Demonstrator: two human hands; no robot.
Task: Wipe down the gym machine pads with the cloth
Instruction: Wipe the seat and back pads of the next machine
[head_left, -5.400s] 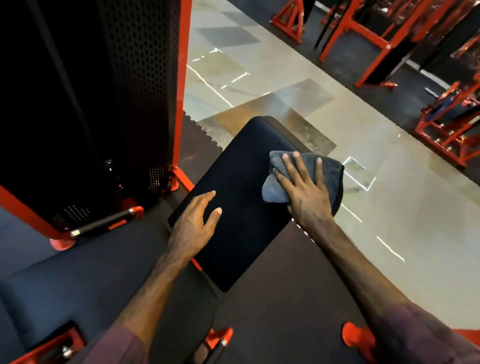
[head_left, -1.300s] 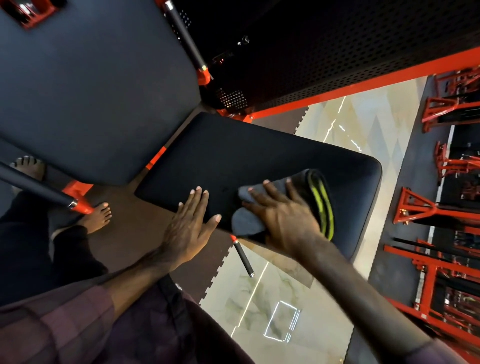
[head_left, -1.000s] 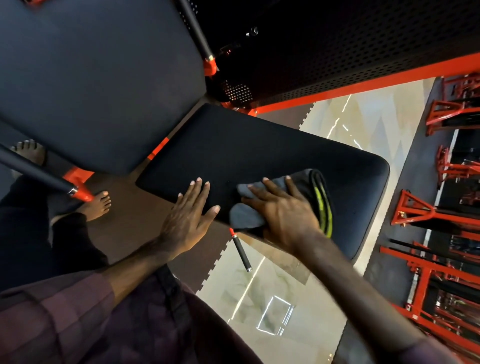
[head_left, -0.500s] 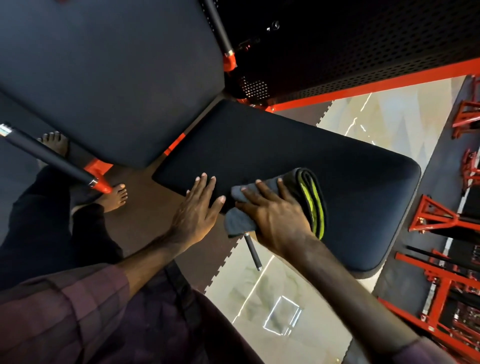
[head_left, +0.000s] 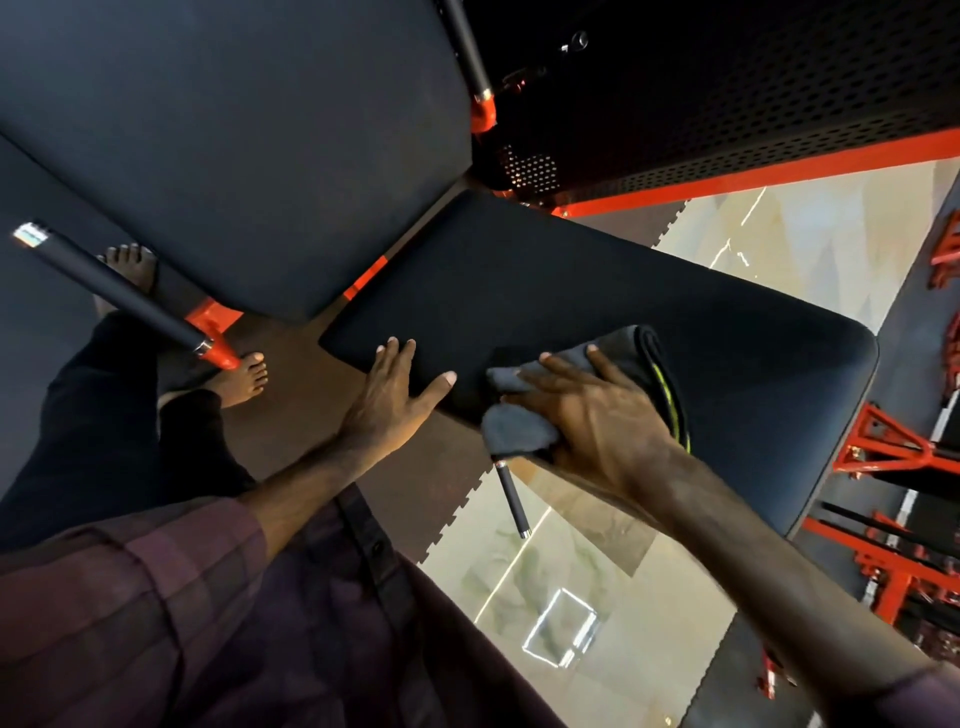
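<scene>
Right hand (head_left: 597, 421) flat on the folded grey cloth with the yellow-green edge (head_left: 631, 374), fingers spread and straight, pressing it onto the long black padded bench pad (head_left: 571, 291) at the near edge, one corner of cloth drooping over the side. Left hand (head_left: 387, 402) lies flat and relaxed on the same pad just beside the cloth, gripping nothing. A second, wider dark pad (head_left: 234, 130) sits beyond, red steel frame (head_left: 727, 179) behind.
</scene>
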